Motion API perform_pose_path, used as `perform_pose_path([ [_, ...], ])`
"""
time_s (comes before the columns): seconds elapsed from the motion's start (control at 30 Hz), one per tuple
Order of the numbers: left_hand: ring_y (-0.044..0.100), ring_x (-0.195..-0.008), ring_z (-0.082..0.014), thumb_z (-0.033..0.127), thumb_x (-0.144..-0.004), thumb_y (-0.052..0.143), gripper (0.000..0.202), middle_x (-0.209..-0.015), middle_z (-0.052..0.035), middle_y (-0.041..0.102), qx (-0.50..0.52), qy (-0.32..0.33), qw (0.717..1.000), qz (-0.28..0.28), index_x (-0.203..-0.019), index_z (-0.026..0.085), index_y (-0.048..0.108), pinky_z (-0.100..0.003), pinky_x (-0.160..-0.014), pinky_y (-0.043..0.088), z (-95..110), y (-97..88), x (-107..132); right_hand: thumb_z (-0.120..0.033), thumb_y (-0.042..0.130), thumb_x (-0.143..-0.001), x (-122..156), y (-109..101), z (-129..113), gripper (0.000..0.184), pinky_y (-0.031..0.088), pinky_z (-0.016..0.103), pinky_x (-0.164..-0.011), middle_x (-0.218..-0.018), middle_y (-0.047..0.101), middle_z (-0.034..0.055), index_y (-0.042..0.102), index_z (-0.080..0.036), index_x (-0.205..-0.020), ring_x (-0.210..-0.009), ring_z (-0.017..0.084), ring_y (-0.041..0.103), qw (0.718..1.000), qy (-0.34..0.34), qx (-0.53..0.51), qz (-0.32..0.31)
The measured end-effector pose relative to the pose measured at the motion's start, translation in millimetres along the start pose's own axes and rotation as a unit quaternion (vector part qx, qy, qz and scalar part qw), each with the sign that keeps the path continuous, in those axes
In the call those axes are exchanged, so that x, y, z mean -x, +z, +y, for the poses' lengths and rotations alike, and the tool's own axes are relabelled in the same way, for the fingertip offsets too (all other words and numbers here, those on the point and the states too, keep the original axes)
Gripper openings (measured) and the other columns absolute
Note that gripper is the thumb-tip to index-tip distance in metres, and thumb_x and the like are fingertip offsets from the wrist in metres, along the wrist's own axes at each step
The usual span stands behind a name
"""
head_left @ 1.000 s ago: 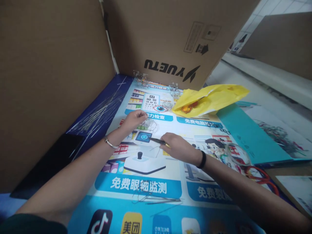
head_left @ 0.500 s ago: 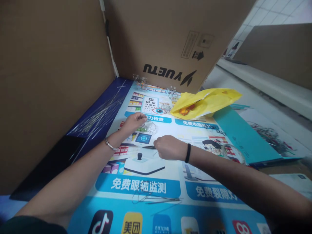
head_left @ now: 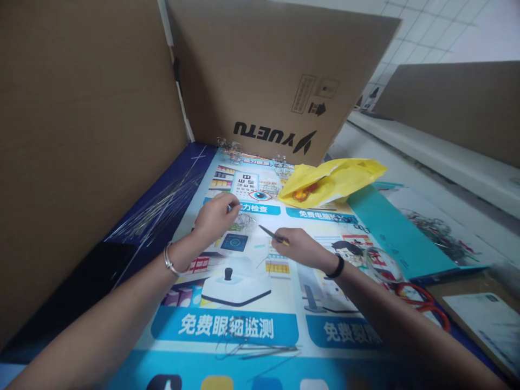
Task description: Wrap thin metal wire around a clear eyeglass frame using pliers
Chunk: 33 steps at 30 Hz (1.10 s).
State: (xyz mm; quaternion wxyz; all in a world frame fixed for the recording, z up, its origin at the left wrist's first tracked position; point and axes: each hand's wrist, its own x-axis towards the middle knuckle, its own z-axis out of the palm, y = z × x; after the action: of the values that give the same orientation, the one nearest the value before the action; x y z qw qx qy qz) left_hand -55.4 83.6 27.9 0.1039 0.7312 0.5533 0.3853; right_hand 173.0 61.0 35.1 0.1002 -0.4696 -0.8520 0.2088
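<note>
My left hand [head_left: 217, 216] is closed in a pinch above the printed sheet [head_left: 280, 292]. What its fingertips hold is too small to make out. Just beyond and below them lies a loose tangle of thin wire [head_left: 247, 222]. To the right, my right hand [head_left: 298, 246] grips needle-nose pliers [head_left: 268, 233], whose dark tapered tip points up and left toward the tangle; a bit of yellow shows by the fingers. Nearer to me, a small wire piece [head_left: 233, 338] and several straight lengths of wire [head_left: 270, 352] rest on the sheet.
Cardboard panels [head_left: 260, 70] stand at the left and back. A bundle of straight wires [head_left: 158, 208] lies at left. Toward the right are a yellow wrapper [head_left: 345, 179], a clear tape roll [head_left: 382, 265], red-handled scissors [head_left: 422, 303] and a teal folder [head_left: 382, 227] beside tangled wire scraps [head_left: 436, 235].
My right hand has moved right, drawing the pliers away from the left hand and tilting their tip upward. My left hand has shifted slightly left. The view has tipped up a little.
</note>
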Motion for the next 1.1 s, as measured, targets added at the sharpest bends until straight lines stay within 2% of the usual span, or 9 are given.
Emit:
perform_pose_path([
  [0.17,0.057,-0.073,-0.0202,0.031,-0.073,0.054,0.017,-0.085,-0.0040,0.063,-0.059,0.062,0.960,-0.267,-0.086,0.023,0.061,-0.028,-0.057,0.037,50,15.6,31,-0.030,0.045,-0.077,3,0,12,0.017,0.035,0.022,-0.052,-0.058,0.054,-0.0030,0.051,-0.018,-0.066,-0.055,0.011,0.050,0.977,0.054,-0.200,0.046],
  [0.23,0.058,-0.074,-0.0209,0.032,-0.072,0.055,0.029,-0.094,-0.0051,0.062,-0.071,0.082,0.943,-0.313,-0.100,0.024,0.057,-0.028,-0.056,0.037,56,29.2,43,-0.030,0.046,-0.077,5,3,15,0.016,0.036,0.022,-0.052,-0.058,0.053,-0.0032,0.051,-0.018,-0.067,-0.056,0.011,0.050,0.971,0.051,-0.229,0.050],
  [0.33,0.058,-0.075,-0.0212,0.026,-0.074,0.051,0.019,-0.089,-0.0061,0.060,-0.100,0.101,0.935,-0.325,-0.091,0.020,0.057,-0.028,-0.055,0.038,53,42.9,50,-0.031,0.046,-0.078,6,7,18,0.017,0.036,0.022,-0.053,-0.059,0.052,-0.0034,0.051,-0.018,-0.068,-0.058,0.011,0.050,0.969,0.044,-0.234,0.059],
  [0.47,0.057,-0.078,-0.0216,0.020,-0.077,0.045,0.012,-0.088,-0.0065,0.060,-0.109,0.132,0.930,-0.326,-0.082,0.019,0.056,-0.028,-0.055,0.039,50,43.9,52,-0.030,0.045,-0.079,7,7,18,0.016,0.035,0.022,-0.052,-0.059,0.051,-0.0037,0.050,-0.018,-0.069,-0.057,0.011,0.049,0.964,0.043,-0.256,0.055],
  [0.7,0.056,-0.075,-0.0223,0.006,-0.074,0.036,0.024,-0.086,-0.0118,0.059,-0.151,0.157,0.931,-0.291,-0.091,0.013,0.052,-0.031,-0.061,0.040,56,40.8,62,-0.029,0.051,-0.076,13,2,11,0.014,0.035,0.022,-0.053,-0.061,0.052,-0.0028,0.052,-0.017,-0.068,-0.057,0.010,0.047,0.966,0.048,-0.252,0.030],
  [0.87,0.052,-0.055,-0.0174,0.020,-0.082,0.035,0.018,-0.066,-0.0057,0.059,-0.048,0.019,0.964,-0.262,-0.087,0.016,0.052,-0.028,-0.053,0.037,52,28.2,44,-0.039,0.053,-0.077,16,5,5,0.023,0.036,0.022,-0.051,-0.062,0.054,-0.0011,0.052,-0.016,-0.073,-0.055,0.010,0.049,0.918,0.044,-0.393,-0.009],
  [1.0,0.055,-0.062,-0.0133,0.024,-0.080,0.044,0.019,-0.073,-0.0009,0.061,0.158,-0.041,0.979,-0.125,-0.097,0.019,0.053,-0.024,-0.060,0.041,49,6.2,19,-0.048,0.043,-0.082,13,6,-2,0.035,0.041,0.024,-0.054,-0.070,0.059,0.0035,0.052,-0.015,-0.078,-0.060,0.012,0.055,0.869,0.064,-0.489,-0.046],
  [1.03,0.055,-0.060,-0.0121,0.025,-0.079,0.046,0.021,-0.071,0.0003,0.060,0.193,-0.057,0.974,-0.107,-0.097,0.019,0.055,-0.023,-0.059,0.040,48,0.9,15,-0.049,0.042,-0.083,11,5,-3,0.035,0.042,0.024,-0.056,-0.071,0.059,0.0038,0.051,-0.015,-0.078,-0.061,0.012,0.055,0.879,0.061,-0.471,-0.045],
  [1.1,0.051,-0.053,-0.0101,0.028,-0.078,0.049,0.018,-0.064,0.0019,0.058,0.240,-0.094,0.962,-0.092,-0.088,0.018,0.060,-0.021,-0.053,0.039,45,-7.6,7,-0.045,0.044,-0.083,6,4,-6,0.032,0.042,0.026,-0.059,-0.071,0.058,0.0036,0.052,-0.016,-0.075,-0.064,0.013,0.055,0.934,0.027,-0.356,-0.004],
])
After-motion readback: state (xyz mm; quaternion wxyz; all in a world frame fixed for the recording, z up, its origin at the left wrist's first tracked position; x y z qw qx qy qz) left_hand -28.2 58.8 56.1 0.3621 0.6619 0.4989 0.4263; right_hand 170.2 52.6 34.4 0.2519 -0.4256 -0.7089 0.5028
